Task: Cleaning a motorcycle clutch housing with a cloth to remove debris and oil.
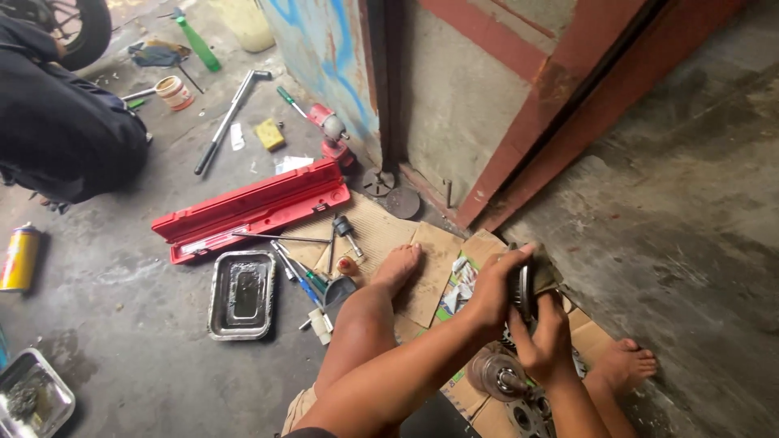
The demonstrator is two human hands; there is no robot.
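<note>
My left hand (492, 290) and my right hand (545, 341) both grip a round, dark metal clutch-like part (527, 288) held on edge above the floor. The left hand wraps over its top and left side; the right hand holds it from below. Under the hands lie a grey metal hub (497, 375) and toothed gears (527, 414) on flattened cardboard (430, 268). My bare feet (399, 266) (623, 365) rest on the cardboard to either side.
A long red tool case (251, 209) lies open to the left, with a metal tray (242, 294) and loose screwdrivers and sockets (312, 272) beside it. Another person in dark clothes (61, 130) crouches at upper left. A yellow spray can (19, 258) and second tray (31, 397) sit far left.
</note>
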